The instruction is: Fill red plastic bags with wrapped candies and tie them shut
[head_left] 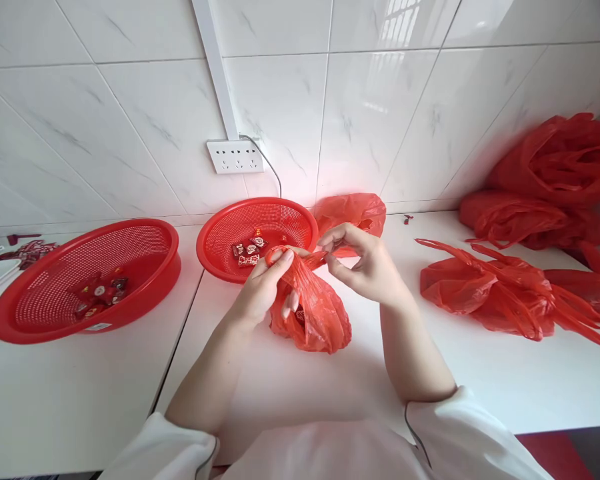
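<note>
In front of me a red plastic bag (325,320) is gathered at its top, its lower part bulging near the white table. My left hand (267,283) is closed round the bunched neck, with some fingers partly hidden behind the plastic. Pinched between the fingertips of my right hand (363,263) is a twisted end of the same bag, pulled out to the right. Something dark and patterned shows faintly through the plastic. Just behind my left hand, a red perforated basket (210,233) contains several small wrapped packets (250,250).
At the left stands another red basket (167,280) with a few wrapped items. Behind my right hand lies a red bag (353,210). More red bags (485,293) lie at the right, below stacked bag bundles (555,167). A socket strip (235,157) is on the tiled wall.
</note>
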`<state>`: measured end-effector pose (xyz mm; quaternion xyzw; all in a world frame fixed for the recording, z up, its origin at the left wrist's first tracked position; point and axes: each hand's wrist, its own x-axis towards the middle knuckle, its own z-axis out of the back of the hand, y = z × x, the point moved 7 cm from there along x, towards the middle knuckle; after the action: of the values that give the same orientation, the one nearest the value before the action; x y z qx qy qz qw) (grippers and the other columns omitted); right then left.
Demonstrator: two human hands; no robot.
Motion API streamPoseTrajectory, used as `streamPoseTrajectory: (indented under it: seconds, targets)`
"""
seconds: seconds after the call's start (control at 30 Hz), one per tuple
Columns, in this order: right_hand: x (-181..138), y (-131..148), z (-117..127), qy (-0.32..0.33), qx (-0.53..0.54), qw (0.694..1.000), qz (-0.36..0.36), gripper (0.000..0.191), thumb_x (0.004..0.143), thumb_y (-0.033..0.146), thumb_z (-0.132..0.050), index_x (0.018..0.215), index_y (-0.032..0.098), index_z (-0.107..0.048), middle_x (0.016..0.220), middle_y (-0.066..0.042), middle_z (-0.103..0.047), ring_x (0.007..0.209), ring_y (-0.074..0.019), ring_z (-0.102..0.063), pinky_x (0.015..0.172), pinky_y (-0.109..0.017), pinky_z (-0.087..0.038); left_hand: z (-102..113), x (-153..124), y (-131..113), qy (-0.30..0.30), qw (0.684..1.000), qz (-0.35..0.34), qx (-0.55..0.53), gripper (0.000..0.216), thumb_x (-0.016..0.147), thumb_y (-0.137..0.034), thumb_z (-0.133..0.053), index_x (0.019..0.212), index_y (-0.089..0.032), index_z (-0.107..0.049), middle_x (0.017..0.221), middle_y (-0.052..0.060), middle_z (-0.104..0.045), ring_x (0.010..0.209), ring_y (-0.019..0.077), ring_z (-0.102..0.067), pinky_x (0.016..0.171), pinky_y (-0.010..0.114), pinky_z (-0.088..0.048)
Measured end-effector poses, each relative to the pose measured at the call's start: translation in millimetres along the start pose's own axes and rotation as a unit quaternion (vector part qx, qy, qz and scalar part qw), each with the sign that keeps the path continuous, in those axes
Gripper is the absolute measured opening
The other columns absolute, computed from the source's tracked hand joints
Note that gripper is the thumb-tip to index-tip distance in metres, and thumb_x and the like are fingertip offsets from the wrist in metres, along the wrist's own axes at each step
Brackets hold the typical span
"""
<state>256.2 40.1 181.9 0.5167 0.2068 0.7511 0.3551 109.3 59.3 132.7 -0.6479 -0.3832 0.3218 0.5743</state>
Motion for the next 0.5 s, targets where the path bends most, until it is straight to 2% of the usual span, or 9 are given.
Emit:
streamPoseTrajectory:
  seconds: [0.1,0.2,0.27,0.37,0.43,0.5]
  targets:
    - [-0.2,-5.0,13.9,-0.057,-0.005,0.998,-0.002,0.025,0.076,0.004,-0.057,0.095,0.021,-0.057,0.092,-0.001,-0.062,0.085,-0.015,-0.061,0.08,-0.032,-0.052,7.9,1.9,2.6,0.018,0.998,0.044,-0.047,0.041,0.096,-0.047,-0.04,0.121,-0.02,-0.058,0.048,-0.002,-0.059,0.029,0.0073,-0.044,0.035,0.017,-0.034]
    - [-2.3,-0.8,17.8,-0.055,0.018,0.998,0.02,0.022,0.077,0.005,-0.058,0.092,0.021,-0.056,0.089,-0.001,-0.06,0.081,-0.0144,-0.059,0.076,-0.031,-0.051,13.7,5.0,6.0,0.026,0.991,0.065,-0.116,0.038,0.096,-0.045,-0.042,0.121,-0.022,-0.058,0.047,-0.002,-0.057,0.039,0.0085,-0.053,0.047,0.018,-0.044]
    - [-5.1,8.2,11.8,-0.006,0.036,0.997,0.062,0.023,0.076,0.004,-0.059,0.091,0.021,-0.057,0.086,-0.001,-0.061,0.078,-0.0141,-0.059,0.073,-0.031,-0.051,14.2,6.8,10.4,0.034,0.983,0.084,-0.158,0.035,0.096,-0.045,-0.043,0.118,-0.023,-0.06,0.046,-0.002,-0.055,0.047,0.0111,-0.058,0.053,0.019,-0.047]
    - [-12.3,18.8,-5.5,0.117,0.039,0.986,0.109,0.024,0.077,0.002,-0.058,0.091,0.021,-0.059,0.085,-0.001,-0.063,0.078,-0.0138,-0.06,0.071,-0.029,-0.051,11.3,8.6,16.8,0.053,0.967,0.118,-0.22,0.027,0.095,-0.042,-0.045,0.107,-0.024,-0.062,0.053,-0.001,-0.058,0.058,0.0122,-0.062,0.06,0.02,-0.05]
    - [-16.0,18.1,-13.6,0.178,0.03,0.977,0.111,0.023,0.079,0.002,-0.057,0.092,0.02,-0.06,0.086,-0.002,-0.064,0.079,-0.0139,-0.06,0.07,-0.029,-0.051,9.7,9.8,17.3,0.06,0.961,0.124,-0.241,0.023,0.095,-0.039,-0.045,0.093,-0.023,-0.06,0.06,-0.001,-0.06,0.061,0.0109,-0.063,0.061,0.02,-0.05]
    - [-16.4,12.8,-16.9,0.205,0.041,0.973,0.099,0.019,0.08,0.005,-0.061,0.092,0.02,-0.061,0.086,-0.002,-0.065,0.079,-0.0143,-0.061,0.071,-0.029,-0.052,8.8,10.2,13.2,0.065,0.972,0.1,-0.201,0.028,0.095,-0.039,-0.044,0.079,-0.019,-0.055,0.066,0.0,-0.06,0.055,0.0088,-0.06,0.056,0.019,-0.048]
